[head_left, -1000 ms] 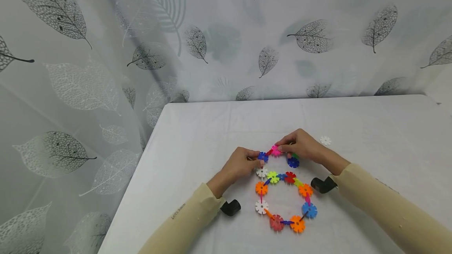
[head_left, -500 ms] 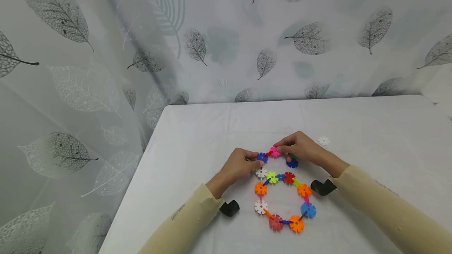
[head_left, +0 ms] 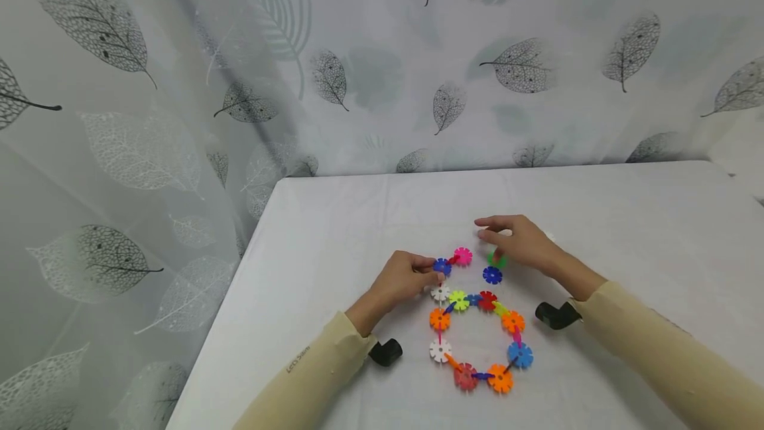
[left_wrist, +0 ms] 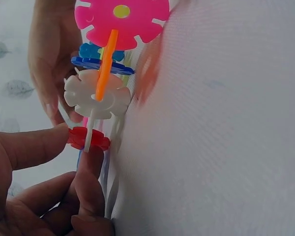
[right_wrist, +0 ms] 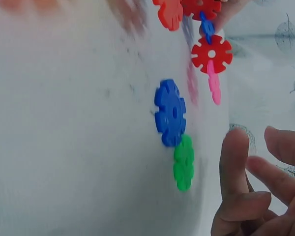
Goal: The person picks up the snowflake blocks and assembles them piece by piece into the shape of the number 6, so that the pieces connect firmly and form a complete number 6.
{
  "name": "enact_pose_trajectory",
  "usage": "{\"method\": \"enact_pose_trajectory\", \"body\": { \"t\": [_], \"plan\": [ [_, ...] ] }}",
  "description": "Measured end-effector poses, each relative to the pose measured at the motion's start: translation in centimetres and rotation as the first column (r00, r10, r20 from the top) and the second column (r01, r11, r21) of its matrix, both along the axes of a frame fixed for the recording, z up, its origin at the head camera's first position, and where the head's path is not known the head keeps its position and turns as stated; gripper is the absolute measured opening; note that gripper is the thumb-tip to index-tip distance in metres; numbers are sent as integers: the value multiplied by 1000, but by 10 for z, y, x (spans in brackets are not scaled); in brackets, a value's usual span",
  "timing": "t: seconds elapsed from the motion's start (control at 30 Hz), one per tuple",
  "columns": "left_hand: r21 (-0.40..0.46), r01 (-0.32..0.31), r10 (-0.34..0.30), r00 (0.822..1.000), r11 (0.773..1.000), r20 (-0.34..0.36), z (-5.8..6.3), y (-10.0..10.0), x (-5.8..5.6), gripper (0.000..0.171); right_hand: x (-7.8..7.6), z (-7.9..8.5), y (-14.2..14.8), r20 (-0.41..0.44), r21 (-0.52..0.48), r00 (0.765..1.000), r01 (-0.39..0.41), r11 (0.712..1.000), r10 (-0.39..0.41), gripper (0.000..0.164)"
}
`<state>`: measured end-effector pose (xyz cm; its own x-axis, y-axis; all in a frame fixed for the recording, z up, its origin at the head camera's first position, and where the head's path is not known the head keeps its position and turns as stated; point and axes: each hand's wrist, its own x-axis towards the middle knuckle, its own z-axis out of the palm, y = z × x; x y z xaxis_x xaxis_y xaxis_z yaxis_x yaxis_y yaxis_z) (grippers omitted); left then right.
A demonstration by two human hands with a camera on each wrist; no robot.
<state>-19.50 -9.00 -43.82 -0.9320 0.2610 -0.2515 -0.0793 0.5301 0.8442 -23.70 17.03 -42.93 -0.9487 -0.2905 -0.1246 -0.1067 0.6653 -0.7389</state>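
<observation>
In the head view, my left hand (head_left: 400,285) pinches a blue snowflake disc (head_left: 442,267) between thumb and fingers. From this disc a red connecting disc (head_left: 454,259) leads to a pink disc (head_left: 463,257). Below hangs a closed ring of linked coloured discs, with a white disc (head_left: 440,292) at its upper left corner. The left wrist view has thumb and fingertip on a red disc (left_wrist: 83,137) beside a white one. My right hand (head_left: 518,241) holds nothing, fingers loosely extended, close over a green disc (head_left: 497,259) joined to a dark blue disc (head_left: 492,275).
A loose white disc (head_left: 550,236) peeks out behind the right hand. Black wrist mounts (head_left: 385,352) sit under both sleeves. The white-covered table (head_left: 334,217) ends against a leaf-patterned curtain (head_left: 382,71) at the back and left.
My right hand has let go of the pink disc and moved right and slightly up, uncovering the green disc. The left hand keeps its pinch on the blue disc.
</observation>
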Motion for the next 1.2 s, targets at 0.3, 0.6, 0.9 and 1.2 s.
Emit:
{"method": "enact_pose_trajectory", "body": {
  "t": [0.3,0.6,0.9,1.2],
  "plan": [
    [-5,2,-2,1000,1000,-5,-1,-2,-1,46,0,7,15,-58,-34,986,154,987,-156,63],
    [-48,0,-1,1000,999,-15,-1,-3,-1,47,1,2,24,-40,-15,978,204,979,-204,68],
    [-49,4,-5,1000,999,-18,-1,-5,-1,47,6,-10,30,-21,34,987,160,987,-159,62],
    [-38,1,-2,1000,999,-14,-2,-6,-3,51,12,-8,26,-34,103,998,51,993,-48,39]
  ]
}}
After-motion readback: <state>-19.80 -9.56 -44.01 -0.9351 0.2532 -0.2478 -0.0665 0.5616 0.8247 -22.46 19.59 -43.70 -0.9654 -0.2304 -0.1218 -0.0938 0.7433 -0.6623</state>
